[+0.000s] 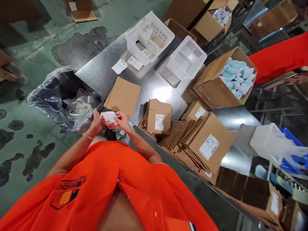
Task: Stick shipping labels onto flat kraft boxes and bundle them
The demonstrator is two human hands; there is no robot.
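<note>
A small stack of white labels (pixel 109 118) is held between both hands, close to my body. My left hand (pixel 96 123) grips its left side, with the thumb pointing up. The fingers of my right hand (pixel 122 120) pinch its right edge. Just beyond the hands, flat brown cardboard pieces (pixel 124 96) lie on the corner of the metal table (pixel 96 72). To the right stands a pile of folded cartons (pixel 159 117) with a white label on the front one.
A bin lined with clear plastic (pixel 48 99) holds scraps at the left. White baskets (pixel 154 35) and label stacks (pixel 119 66) sit on the table. Rows of labelled cartons (pixel 209 144) line its near edge. A box of pale packets (pixel 216 83) stands beyond, near a person's red sleeve (pixel 279 57).
</note>
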